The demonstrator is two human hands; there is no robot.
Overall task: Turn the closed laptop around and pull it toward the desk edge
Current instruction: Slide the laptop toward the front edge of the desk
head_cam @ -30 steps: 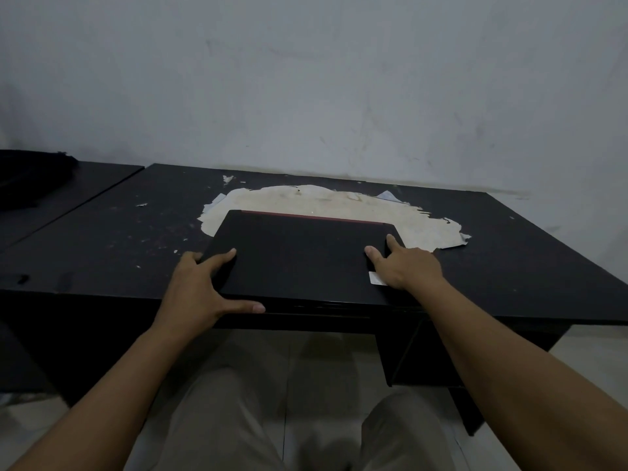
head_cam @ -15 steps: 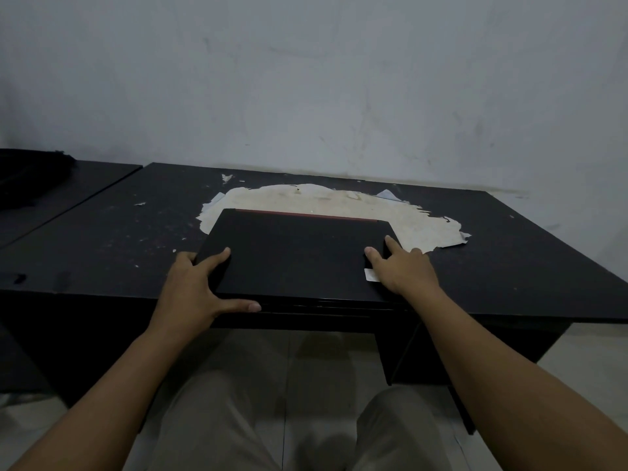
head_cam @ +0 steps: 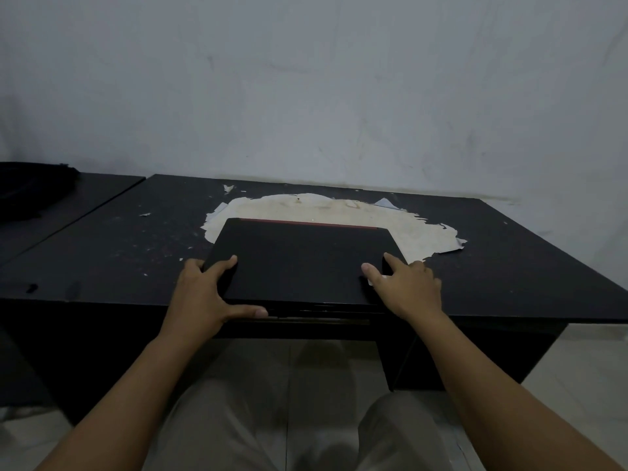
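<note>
A closed black laptop (head_cam: 299, 263) with a thin red strip along its far edge lies flat on the black desk (head_cam: 509, 266), its near edge at the desk's front edge. My left hand (head_cam: 207, 297) grips the laptop's near left corner, fingers on the lid and thumb along the front edge. My right hand (head_cam: 407, 287) holds the near right corner, with two fingers spread on the lid. A small white sticker on the lid peeks out beside my right hand.
A large pale patch of peeled surface (head_cam: 339, 212) lies behind the laptop. A second dark desk (head_cam: 68, 198) adjoins on the left, with a dark object (head_cam: 30, 188) on it. A grey wall (head_cam: 306, 96) stands behind. My knees show below the desk edge.
Both hands and the laptop have slid slightly left and toward me. The grip on both corners is unchanged.
</note>
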